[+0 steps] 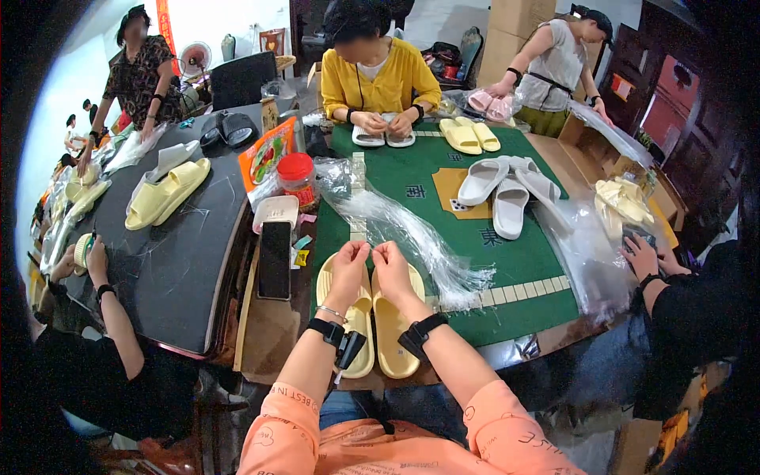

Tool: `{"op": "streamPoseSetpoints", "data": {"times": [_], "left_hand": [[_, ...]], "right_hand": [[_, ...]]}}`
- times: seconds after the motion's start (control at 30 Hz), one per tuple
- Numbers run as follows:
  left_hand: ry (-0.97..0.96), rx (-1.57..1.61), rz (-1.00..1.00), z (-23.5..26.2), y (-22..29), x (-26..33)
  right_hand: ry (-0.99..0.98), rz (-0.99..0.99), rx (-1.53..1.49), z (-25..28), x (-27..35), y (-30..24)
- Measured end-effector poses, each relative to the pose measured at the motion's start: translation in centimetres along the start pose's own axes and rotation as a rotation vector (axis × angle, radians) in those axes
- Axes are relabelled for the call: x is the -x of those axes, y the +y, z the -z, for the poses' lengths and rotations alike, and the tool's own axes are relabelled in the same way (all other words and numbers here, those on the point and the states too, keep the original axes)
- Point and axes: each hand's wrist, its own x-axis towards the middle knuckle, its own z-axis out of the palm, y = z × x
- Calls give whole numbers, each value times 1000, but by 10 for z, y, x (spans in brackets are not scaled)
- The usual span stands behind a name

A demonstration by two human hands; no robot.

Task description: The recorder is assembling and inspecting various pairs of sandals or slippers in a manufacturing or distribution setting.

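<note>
At the near edge of the green table (pixel 522 261), I have both hands over a pair of yellow slippers (pixel 380 332) lying side by side, toes at 12 o'clock. My left hand (pixel 348 269) and right hand (pixel 393 269) pinch together at the toe ends, fingertips nearly touching; what they grip is too small to tell. I judge this the pairing or fastening step, and the next move calls for a steady pinch. Clear bags (pixel 412 229) fan out at 1 o'clock, a phone (pixel 275 260) at 9 o'clock.
</note>
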Motion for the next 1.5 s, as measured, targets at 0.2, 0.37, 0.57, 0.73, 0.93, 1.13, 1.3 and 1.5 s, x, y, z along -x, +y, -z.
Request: {"op": "streamPoseSetpoints", "data": {"times": [0.2, 0.37, 0.57, 0.73, 0.93, 1.13, 1.3, 1.5], "left_hand": [[-5, 11, 16, 0, 1, -1], [8, -10, 55, -4, 6, -2], [16, -32, 65, -13, 3, 2], [46, 10, -41, 1, 0, 3], [5, -91, 19, 1, 12, 6], [-98, -13, 34, -2, 18, 7], [-90, -34, 36, 11, 14, 5], [-214, 70, 59, 4, 3, -1]], "right_hand": [[-6, -28, -40, -1, -3, 3], [-5, -16, -24, 1, -6, 8], [-7, -24, -18, 10, -4, 3], [-57, -41, -46, -4, 1, -2], [38, -23, 85, -5, -1, -6], [73, -69, 39, -6, -4, -1], [19, -34, -199, -20, -3, 6], [17, -57, -156, -3, 0, -5]]}}
